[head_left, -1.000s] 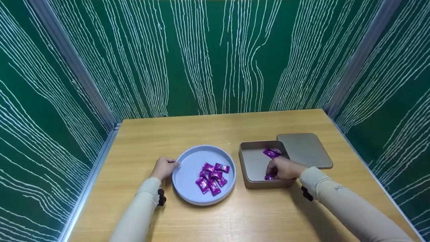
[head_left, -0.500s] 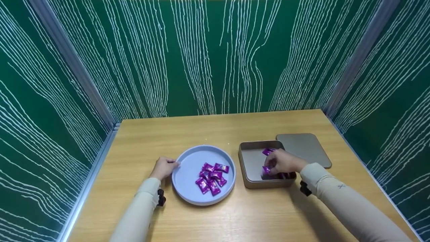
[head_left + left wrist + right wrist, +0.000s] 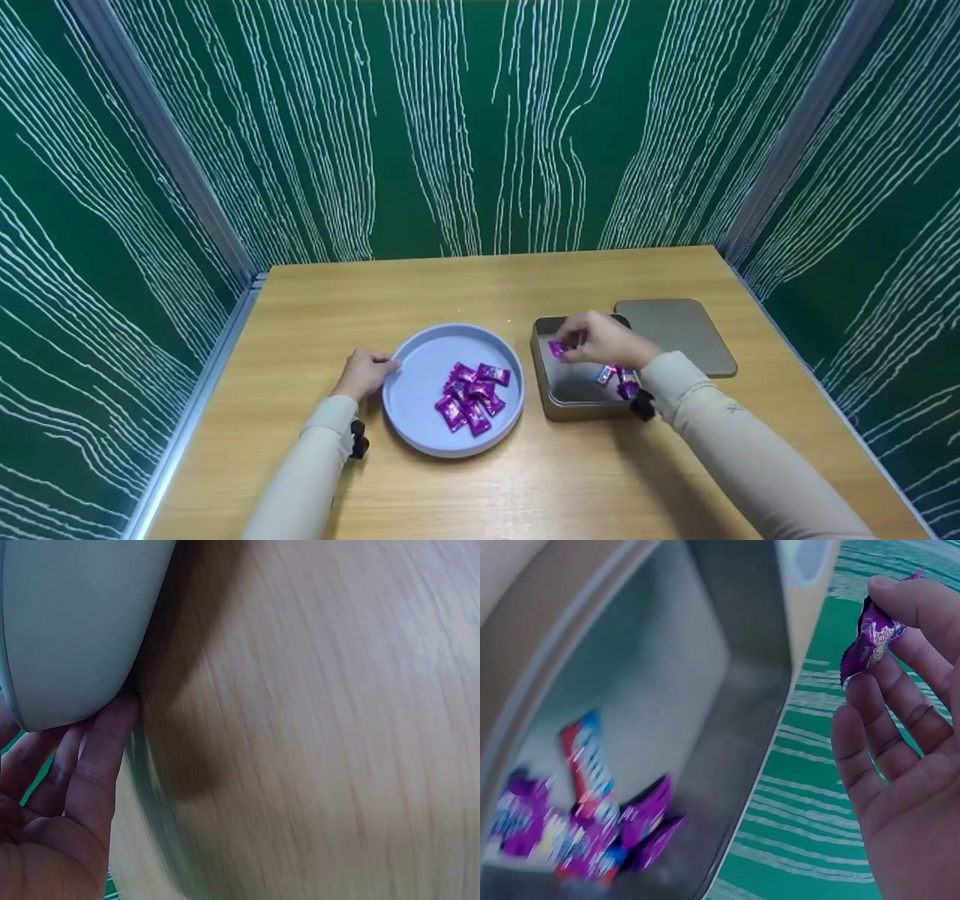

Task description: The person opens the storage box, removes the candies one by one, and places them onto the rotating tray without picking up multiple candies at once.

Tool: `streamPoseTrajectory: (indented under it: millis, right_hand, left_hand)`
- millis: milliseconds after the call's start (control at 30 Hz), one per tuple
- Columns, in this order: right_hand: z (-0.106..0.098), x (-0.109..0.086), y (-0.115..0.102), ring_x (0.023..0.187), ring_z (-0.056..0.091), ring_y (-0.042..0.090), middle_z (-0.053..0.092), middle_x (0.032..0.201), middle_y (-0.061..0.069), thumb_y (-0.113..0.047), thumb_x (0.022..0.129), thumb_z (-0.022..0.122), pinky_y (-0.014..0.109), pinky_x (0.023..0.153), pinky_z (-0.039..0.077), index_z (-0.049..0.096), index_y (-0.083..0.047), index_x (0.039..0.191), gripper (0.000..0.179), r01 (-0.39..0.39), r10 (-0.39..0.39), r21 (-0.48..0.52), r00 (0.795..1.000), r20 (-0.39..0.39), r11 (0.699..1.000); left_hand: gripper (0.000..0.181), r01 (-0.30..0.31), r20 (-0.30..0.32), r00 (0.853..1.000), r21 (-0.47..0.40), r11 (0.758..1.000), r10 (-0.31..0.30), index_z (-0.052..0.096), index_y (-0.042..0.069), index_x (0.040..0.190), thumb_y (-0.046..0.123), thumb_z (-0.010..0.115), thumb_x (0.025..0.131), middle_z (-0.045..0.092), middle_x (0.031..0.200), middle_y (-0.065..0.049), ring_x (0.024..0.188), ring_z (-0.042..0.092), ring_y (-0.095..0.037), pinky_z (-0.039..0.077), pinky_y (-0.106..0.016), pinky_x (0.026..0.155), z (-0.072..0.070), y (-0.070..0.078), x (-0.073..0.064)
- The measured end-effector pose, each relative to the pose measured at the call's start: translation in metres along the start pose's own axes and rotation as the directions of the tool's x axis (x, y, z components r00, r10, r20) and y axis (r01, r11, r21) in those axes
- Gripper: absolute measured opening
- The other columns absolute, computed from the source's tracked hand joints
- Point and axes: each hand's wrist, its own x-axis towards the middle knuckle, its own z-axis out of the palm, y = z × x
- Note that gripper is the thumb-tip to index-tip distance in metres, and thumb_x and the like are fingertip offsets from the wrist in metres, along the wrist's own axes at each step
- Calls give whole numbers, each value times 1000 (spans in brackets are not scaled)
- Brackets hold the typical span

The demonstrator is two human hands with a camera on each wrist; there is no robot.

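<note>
My right hand (image 3: 600, 339) pinches a purple wrapped candy (image 3: 876, 636) between thumb and fingers, raised over the left side of an open metal tin (image 3: 553, 405). Inside the tin, several more wrapped candies (image 3: 592, 829) lie bunched, one of them red and blue (image 3: 586, 757); the forearm partly covers them in the head view. My left hand (image 3: 365, 373) grips the left rim of a round pale blue plate (image 3: 420, 420), its fingertips against the outer wall in the left wrist view. A loose pile of purple candies (image 3: 474, 394) lies on the plate.
The tin's flat lid (image 3: 686, 337) lies behind and right of the tin. Plate and tin stand side by side on a wooden table (image 3: 480, 495) with a narrow gap between them. Green walls with white lines (image 3: 480, 127) enclose the table's back and sides.
My right hand has picked a candy out of the tin and moved up and left with it. Candies in the tin's near right part now show. My left hand and the plate stay put.
</note>
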Motion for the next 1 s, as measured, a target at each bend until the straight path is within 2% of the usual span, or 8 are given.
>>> streamPoseTrajectory:
  millis: [167, 400, 633, 767, 867, 1000]
  right_hand:
    - [13, 20, -17, 83, 69, 13, 80, 96, 7, -7, 88, 84, 25, 75, 61, 83, -7, 107, 18, 27, -27, 13, 1000, -16, 1000]
    - [37, 41, -33, 86, 70, 14, 81, 98, 7, -7, 90, 83, 28, 79, 62, 84, -6, 110, 20, 51, -52, -32, 998, -32, 998]
    - [63, 56, -40, 89, 69, 15, 80, 100, 9, -4, 92, 81, 30, 82, 62, 83, -3, 112, 20, 42, -43, -42, 999, -18, 998]
    - [80, 61, -42, 88, 69, 19, 78, 99, 13, -3, 90, 83, 31, 82, 61, 82, 1, 110, 21, 73, -73, -21, 997, -29, 997]
    - [92, 65, -43, 95, 72, 25, 78, 104, 16, -6, 90, 84, 36, 89, 63, 81, 2, 112, 23, 73, -73, -9, 997, -29, 997]
    - [107, 70, -43, 107, 73, 33, 79, 113, 18, -10, 94, 83, 47, 102, 61, 80, 2, 116, 26, 32, -32, 8, 999, -14, 999]
  left_hand:
    - [30, -7, -6, 1000, -3, 1000, 7, 78, -5, 123, 16, 71, 103, 77, 126, -25, 109, 76, -29, 65, -39, 95, 0, -1, 2]
    - [30, -11, -12, 1000, 2, 1000, 11, 78, -5, 123, 17, 72, 103, 77, 125, -25, 109, 76, -29, 65, -39, 95, 1, -2, 3]
    - [30, -17, -8, 1000, 0, 1000, 17, 78, -5, 122, 17, 72, 102, 77, 126, -26, 113, 76, -32, 65, -39, 97, 0, -2, 2]
    - [27, -37, -17, 999, 14, 999, 37, 80, -5, 118, 15, 72, 101, 79, 122, -25, 106, 77, -29, 65, -39, 94, 0, -2, 2]
    - [26, -51, -25, 998, 19, 999, 51, 81, -6, 116, 13, 72, 100, 80, 118, -24, 100, 77, -26, 65, -38, 91, 0, -2, 2]
    - [25, -50, -27, 998, 10, 999, 50, 81, -6, 115, 13, 73, 100, 80, 117, -24, 97, 75, -23, 65, -37, 90, -1, -3, 2]
